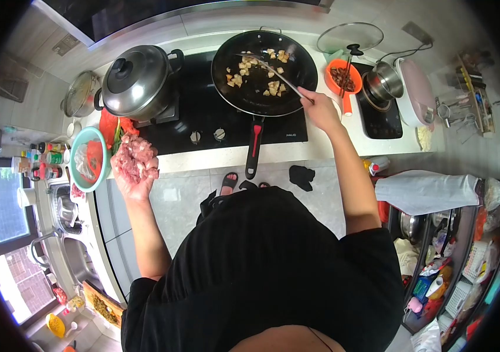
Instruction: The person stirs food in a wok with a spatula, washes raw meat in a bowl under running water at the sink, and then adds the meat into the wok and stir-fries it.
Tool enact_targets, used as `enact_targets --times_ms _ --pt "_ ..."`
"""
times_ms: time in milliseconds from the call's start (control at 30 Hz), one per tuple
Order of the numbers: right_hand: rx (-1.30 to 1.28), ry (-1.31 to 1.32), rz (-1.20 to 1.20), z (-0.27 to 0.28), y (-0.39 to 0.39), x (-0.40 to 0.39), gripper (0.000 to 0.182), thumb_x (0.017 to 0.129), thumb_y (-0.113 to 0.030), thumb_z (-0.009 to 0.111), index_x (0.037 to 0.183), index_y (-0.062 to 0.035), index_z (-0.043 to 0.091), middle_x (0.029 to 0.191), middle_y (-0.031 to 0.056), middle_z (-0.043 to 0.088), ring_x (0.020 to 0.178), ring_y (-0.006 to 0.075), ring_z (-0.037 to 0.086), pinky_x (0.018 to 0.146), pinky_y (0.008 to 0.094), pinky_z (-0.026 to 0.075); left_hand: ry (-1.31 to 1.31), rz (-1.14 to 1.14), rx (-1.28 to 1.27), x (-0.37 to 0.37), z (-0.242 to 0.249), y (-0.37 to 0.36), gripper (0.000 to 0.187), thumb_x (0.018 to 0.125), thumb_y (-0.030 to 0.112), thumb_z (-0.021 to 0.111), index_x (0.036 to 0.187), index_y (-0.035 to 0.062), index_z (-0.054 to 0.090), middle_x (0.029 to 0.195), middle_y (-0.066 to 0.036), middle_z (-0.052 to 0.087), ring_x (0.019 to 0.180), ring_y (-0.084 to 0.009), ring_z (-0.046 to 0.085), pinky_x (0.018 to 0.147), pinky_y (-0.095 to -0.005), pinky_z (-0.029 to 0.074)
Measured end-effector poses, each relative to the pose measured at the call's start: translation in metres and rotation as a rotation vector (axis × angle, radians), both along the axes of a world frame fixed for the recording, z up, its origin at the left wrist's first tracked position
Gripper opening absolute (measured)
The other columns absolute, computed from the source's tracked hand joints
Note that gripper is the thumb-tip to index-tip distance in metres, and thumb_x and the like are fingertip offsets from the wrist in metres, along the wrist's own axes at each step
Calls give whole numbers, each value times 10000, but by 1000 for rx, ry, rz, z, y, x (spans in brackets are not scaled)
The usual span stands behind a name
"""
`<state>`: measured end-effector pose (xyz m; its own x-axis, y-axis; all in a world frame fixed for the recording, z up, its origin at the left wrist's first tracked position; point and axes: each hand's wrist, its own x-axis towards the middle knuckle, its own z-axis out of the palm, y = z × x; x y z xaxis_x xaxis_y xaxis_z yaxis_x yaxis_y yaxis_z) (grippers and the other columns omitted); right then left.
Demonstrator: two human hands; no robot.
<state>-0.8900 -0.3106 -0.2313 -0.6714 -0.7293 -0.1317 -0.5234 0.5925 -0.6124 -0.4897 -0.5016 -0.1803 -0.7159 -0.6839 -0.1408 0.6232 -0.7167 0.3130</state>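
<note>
Raw, pink chopped meat (136, 158) is heaped on my left hand (136, 189), which is raised at the counter's front edge by the turquoise bowl (105, 170). The heap hides most of those fingers. My right hand (322, 110) is closed around long, thin chopsticks (282, 77), which reach over the black wok (232, 98). Browned, pale chunks of food (273, 89) lie scattered in the wok, some near the chopstick tips. The wok sits on the black glass hob, its red-and-black handle (254, 149) pointing toward me.
A large lidded steel pot (138, 82) stands left of the wok. On the right are an orange bowl (352, 79) of dark food, a glass lid (335, 38), a small saucepan (383, 81) and a white appliance (415, 94). The sink (77, 258) is at the left.
</note>
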Motion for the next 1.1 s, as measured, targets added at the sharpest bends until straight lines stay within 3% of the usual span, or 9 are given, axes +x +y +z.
enact_targets --times_ms 33,133,200,333,500,600,700,1000,1100 --pt "-12 0 26 -6 -3 0 352 883 -201 573 1233 -201 602 671 128 577 605 203 517 626 328 421 8 -7 -2 0 -2 -1 172 858 224 527 994 121 551 860 2 501 718 -150 407 546 -267 340" --pt "145 -8 103 2 3 -1 326 885 -252 563 1204 -297 613 913 144 671 819 312 638 745 369 488 21 -9 -9 0 -1 0 172 858 219 531 1000 123 544 858 3 498 720 -150 405 543 -270 334" --pt "266 248 211 16 23 -4 328 875 -252 557 1183 -345 622 896 112 671 836 296 640 728 390 493 4 4 -13 3 -2 1 173 859 217 531 1005 123 540 856 4 496 721 -150 404 540 -272 329" --pt "422 456 215 61 66 -7 329 863 -237 569 1164 -354 634 845 122 669 786 312 639 679 419 492 -58 43 -1 7 -1 3 165 863 210 529 1001 120 540 849 10 492 721 -148 403 535 -269 322" --pt "489 455 136 134 104 -1 306 840 -208 585 1125 -279 671 826 125 669 793 307 641 679 430 498 -68 61 34 5 1 3 164 861 214 534 990 115 552 851 11 501 709 -146 406 532 -260 317" --pt "483 514 171 125 105 0 294 837 -202 585 1105 -274 681 830 126 670 806 301 644 686 430 503 -44 6 38 1 -5 0 177 861 217 535 1004 115 555 857 9 506 712 -148 409 536 -263 319" --pt "487 488 161 73 76 -2 322 870 -218 527 1158 -297 646 872 122 673 825 308 648 704 433 511 -17 -30 45 -6 -4 0 197 860 223 537 1027 118 554 871 8 509 730 -151 417 548 -271 325" --pt "80 274 -143 -2 20 -29 326 897 -240 500 1194 -281 626 961 160 664 856 336 634 822 440 489 12 -63 -1 -14 9 5 222 867 252 516 1047 124 536 886 0 503 768 -176 434 568 -287 346" --pt "98 258 -59 -24 18 -26 321 900 -246 508 1199 -249 624 885 173 663 855 326 639 798 430 495 3 -71 19 -9 1 1 226 870 254 511 1049 120 537 870 -1 497 746 -168 429 558 -287 346"
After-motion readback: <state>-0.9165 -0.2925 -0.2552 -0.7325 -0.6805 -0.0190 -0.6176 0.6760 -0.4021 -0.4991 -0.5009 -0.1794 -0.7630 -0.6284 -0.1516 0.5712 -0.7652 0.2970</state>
